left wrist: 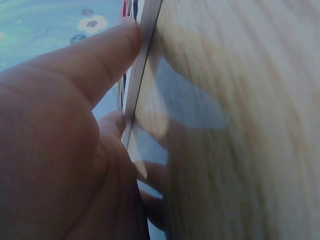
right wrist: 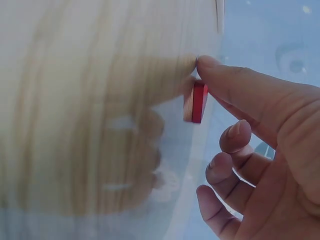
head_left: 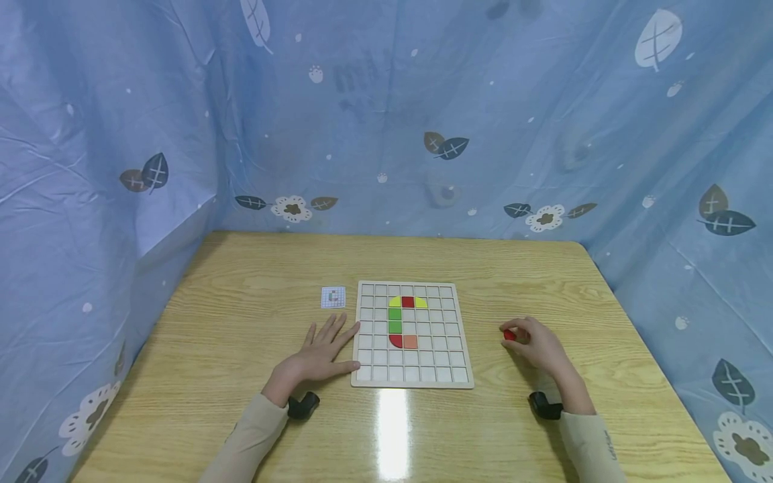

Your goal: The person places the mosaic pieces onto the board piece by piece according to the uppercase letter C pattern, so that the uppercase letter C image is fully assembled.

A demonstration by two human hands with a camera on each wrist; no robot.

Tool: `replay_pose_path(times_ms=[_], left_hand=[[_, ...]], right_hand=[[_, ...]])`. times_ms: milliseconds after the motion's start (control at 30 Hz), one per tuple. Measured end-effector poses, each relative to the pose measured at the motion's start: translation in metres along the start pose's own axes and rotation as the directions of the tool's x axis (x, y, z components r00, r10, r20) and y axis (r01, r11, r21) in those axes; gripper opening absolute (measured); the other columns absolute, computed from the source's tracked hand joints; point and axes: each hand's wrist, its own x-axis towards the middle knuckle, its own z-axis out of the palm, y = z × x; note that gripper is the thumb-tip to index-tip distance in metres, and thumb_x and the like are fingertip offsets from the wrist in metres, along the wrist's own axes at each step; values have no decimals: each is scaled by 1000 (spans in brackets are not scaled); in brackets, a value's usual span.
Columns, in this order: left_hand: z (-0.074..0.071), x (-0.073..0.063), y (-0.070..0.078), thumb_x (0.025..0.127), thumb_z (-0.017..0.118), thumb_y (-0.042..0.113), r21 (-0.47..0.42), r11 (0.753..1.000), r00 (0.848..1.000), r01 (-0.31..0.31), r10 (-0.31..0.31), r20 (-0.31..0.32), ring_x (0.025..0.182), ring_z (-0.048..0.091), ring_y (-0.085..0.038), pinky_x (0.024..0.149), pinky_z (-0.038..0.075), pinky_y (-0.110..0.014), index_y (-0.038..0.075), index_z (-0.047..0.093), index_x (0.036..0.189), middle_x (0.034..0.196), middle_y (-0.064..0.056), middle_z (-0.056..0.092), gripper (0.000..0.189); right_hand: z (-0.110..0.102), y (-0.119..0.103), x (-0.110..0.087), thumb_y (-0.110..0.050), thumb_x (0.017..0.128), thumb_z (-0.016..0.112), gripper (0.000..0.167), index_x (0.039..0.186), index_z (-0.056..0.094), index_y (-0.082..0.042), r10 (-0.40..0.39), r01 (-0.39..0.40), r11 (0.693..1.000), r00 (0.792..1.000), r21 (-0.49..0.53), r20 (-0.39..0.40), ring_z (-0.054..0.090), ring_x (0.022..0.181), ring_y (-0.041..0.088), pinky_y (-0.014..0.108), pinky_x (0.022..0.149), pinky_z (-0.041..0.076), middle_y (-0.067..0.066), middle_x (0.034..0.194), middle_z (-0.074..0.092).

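A white square grid board (head_left: 447, 359) lies on the table, bearing a C-like pattern of yellow, red, green and salmon pieces. Spread fingers of my left hand (head_left: 317, 359) rest along the board's left edge. The left wrist view shows the thumb and a fingertip against that edge (left wrist: 142, 55). To the right of the board, my right hand (head_left: 537, 342) pinches a small red block (right wrist: 199, 102) between thumb and index finger, low at the tabletop. Its other fingers curl loosely in the right wrist view. Part of the block is hidden by the fingers.
A small card (head_left: 333, 297) printed with a coloured grid pattern lies left of the board's upper corner. The wooden table (head_left: 260, 268) is backed and flanked by a blue curtain (head_left: 374, 121) with leaves and flowers. Black wrist devices (head_left: 304, 406) sit at both wrists.
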Motion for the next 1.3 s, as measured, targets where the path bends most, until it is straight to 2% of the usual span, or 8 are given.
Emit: replay_pose_path(times_ms=[400,567,733,1000,1300], left_hand=[[-2,-1,2,87,45,63,1,1000,1000,3,-3,9,143,-11,-25,110,-12,-54,30,8,150,157,-5,-7,80],[-3,-1,3,88,47,60,-10,1000,1000,-7,7,-3,143,-9,-28,110,-11,-55,27,10,150,157,-8,-5,80],[0,-1,1,86,44,65,-1,1000,1000,-2,2,-9,143,-10,-26,110,-12,-54,30,9,150,157,-6,-6,81],[2,0,-1,85,43,68,1,1000,1000,-1,1,-14,143,-10,-25,110,-12,-54,31,9,150,157,-4,-6,82],[1,1,-1,85,43,68,-2,1000,1000,1,-1,-4,143,-11,-24,111,-12,-54,33,7,149,157,-3,-7,81]], right_hand=[[-11,11,-4,-18,82,71,34,112,63,-4,47,-47,999,999,-2,-1,37,63,13,25,54,29,2,74,48],[-14,15,-3,-21,84,68,37,113,61,0,100,-100,995,995,7,10,39,63,14,27,55,30,3,73,49],[-15,18,-1,-22,85,67,35,111,61,1,129,-129,991,992,14,15,42,64,15,28,56,34,4,75,52],[-13,19,4,-24,84,68,33,107,62,-1,122,-122,993,992,0,13,40,60,14,27,53,31,2,70,49],[-11,19,5,-21,84,69,30,104,63,0,81,-81,997,997,-11,-10,39,61,14,28,57,32,2,70,48]])
